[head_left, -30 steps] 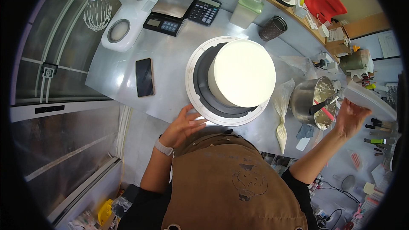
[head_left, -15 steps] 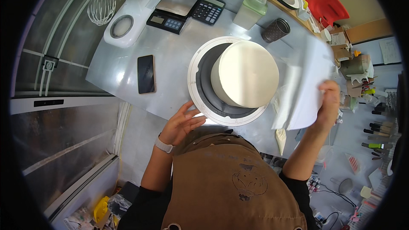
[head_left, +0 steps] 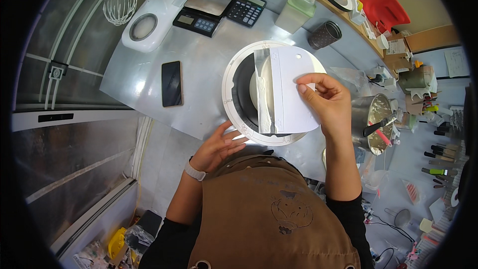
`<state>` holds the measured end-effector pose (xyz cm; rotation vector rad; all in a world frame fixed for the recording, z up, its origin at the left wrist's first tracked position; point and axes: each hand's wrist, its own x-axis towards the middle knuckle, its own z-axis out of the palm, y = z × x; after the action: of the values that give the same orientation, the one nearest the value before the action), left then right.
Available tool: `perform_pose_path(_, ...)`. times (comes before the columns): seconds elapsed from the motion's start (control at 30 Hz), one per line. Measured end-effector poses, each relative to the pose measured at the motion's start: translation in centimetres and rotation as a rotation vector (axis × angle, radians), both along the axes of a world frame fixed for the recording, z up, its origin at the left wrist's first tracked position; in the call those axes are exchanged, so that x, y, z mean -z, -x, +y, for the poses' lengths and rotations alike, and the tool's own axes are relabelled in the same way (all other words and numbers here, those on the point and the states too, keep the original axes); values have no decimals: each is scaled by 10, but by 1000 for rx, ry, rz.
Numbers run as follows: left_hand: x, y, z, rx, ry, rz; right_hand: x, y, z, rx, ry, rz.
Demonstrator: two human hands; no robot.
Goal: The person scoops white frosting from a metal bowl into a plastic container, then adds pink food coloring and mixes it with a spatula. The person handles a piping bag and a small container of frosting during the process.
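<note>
In front of me stands a white round turntable (head_left: pixel 227 89) with a dark grey round board (head_left: pixel 241 82) on it. A smooth cream-coated cake (head_left: pixel 318 65) sits on the board, mostly hidden by a wide white cake scraper (head_left: pixel 291 94). My right hand (head_left: pixel 331 99) pinches the scraper's right side between thumb and fingers, over the cake. Along the scraper's left edge runs a shiny strip with a ridge of cream on it. At the turntable's near left rim is my left hand (head_left: pixel 219 147), open, its fingers apart and the fingertips at the rim.
A steel pot (head_left: pixel 362 119) with cream and a black-handled tool stands right of the turntable. Behind are a digital scale (head_left: pixel 199 17), a calculator (head_left: pixel 246 9), a green-lidded container (head_left: pixel 296 12) and a dark cup (head_left: pixel 325 35). A phone (head_left: pixel 172 83) lies left, near a stand mixer (head_left: pixel 142 30).
My right hand has brought the scraper leftward from beside the turntable to over the cake, uncovering the pot. My left hand has stayed near the rim, shifting slightly right.
</note>
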<state>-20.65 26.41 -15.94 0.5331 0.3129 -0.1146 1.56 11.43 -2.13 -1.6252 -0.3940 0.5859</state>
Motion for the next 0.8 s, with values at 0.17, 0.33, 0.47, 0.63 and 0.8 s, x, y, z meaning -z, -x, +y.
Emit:
perform_pose_path(0.17,-1,-1,0,8,0,-7,0,-1,-9,53,48,-40)
perform_pose_path(0.33,-4,-2,1,10,-9,5,-5,-5,-26,127,125,-69)
perform_pose_path(0.47,-4,1,3,-3,-83,62,-12,-13,-60,180,116,-138)
perform_pose_path(0.63,-9,8,22,-184,-234,85,-28,-26,-148,415,151,-286)
perform_pose_path(0.8,-42,9,53,-552,-558,174,-30,-22,-264,705,-24,-307)
